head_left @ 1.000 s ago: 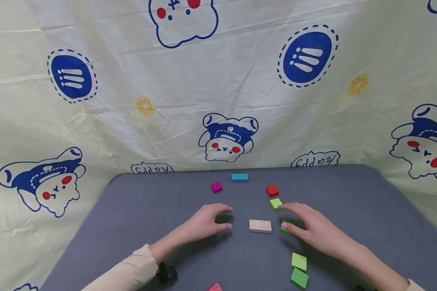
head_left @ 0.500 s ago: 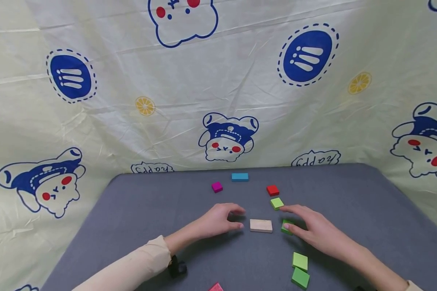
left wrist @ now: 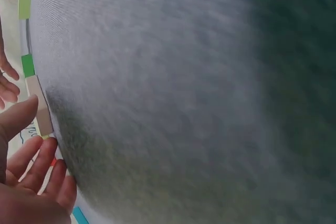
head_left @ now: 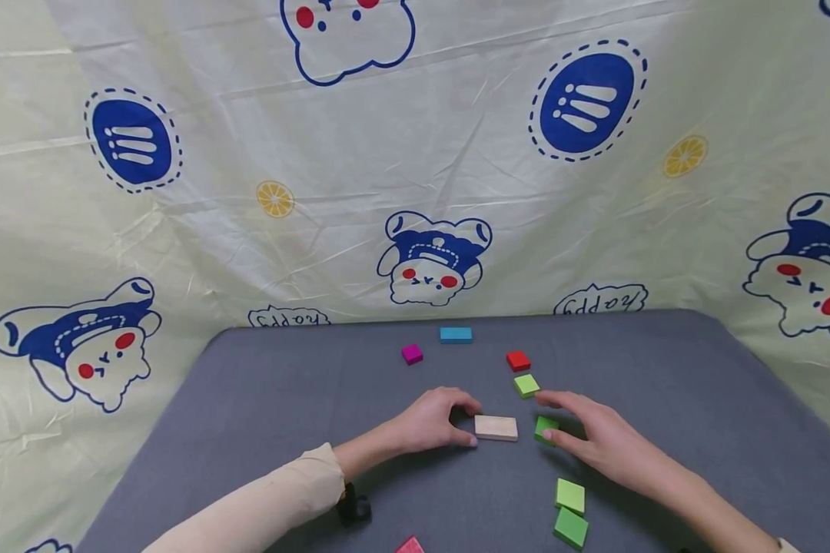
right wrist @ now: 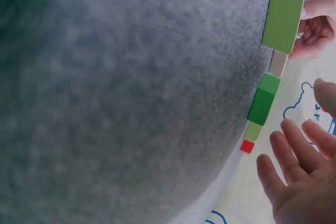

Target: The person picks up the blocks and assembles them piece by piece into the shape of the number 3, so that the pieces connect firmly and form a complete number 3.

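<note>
Your head view is evenly lit and crisp; soft, diffuse shadows lie on the bench (head_left: 283,392) beneath your left grip (head_left: 432,421) and your right grip (head_left: 598,436). Pale glare streaks the creased backdrop (head_left: 415,161) beyond them. In your wrist views the bench is out of focus, its edge bows, and dark green shading deepens on the side away from each grip.

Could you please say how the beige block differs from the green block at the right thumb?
The beige block is pale and oblong; the green block is vivid and looks squarer. The beige block lies nearer the left hand, the green block nearer the right hand. Both rest on the grey table.
</note>
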The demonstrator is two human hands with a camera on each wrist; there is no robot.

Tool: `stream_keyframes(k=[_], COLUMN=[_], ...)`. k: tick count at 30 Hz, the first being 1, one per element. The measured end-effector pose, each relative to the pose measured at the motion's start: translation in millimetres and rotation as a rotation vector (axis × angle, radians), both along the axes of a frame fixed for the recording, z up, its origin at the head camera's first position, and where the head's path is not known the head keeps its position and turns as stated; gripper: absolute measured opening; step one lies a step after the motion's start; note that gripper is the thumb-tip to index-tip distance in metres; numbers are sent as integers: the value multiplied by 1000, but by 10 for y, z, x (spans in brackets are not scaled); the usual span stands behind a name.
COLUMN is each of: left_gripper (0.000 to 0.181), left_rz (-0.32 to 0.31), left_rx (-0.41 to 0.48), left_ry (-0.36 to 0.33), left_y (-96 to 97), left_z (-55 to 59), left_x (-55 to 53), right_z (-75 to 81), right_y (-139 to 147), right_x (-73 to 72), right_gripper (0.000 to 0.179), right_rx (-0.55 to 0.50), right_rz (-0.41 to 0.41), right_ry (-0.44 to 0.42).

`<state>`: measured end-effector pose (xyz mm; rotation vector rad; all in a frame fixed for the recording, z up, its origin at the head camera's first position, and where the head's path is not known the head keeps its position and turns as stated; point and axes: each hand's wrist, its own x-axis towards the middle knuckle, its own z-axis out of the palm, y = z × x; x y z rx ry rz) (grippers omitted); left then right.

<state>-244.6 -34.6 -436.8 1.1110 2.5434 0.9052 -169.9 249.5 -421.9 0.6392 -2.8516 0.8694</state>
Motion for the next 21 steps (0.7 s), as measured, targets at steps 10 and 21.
stream_keyframes(k=[10, 21], left_gripper=[32, 20], left_rz=[49, 81], left_rx=[14, -7], left_ry=[56, 87], left_y=[89, 81], left_z=[-28, -39], left_x=[49, 73], right_z=[15, 9], right_y=[23, 48], right_x=[-11, 12], right_gripper=[55, 55], right_rx=[11, 16], right_rz=[3, 0], right_ry=[-37, -42])
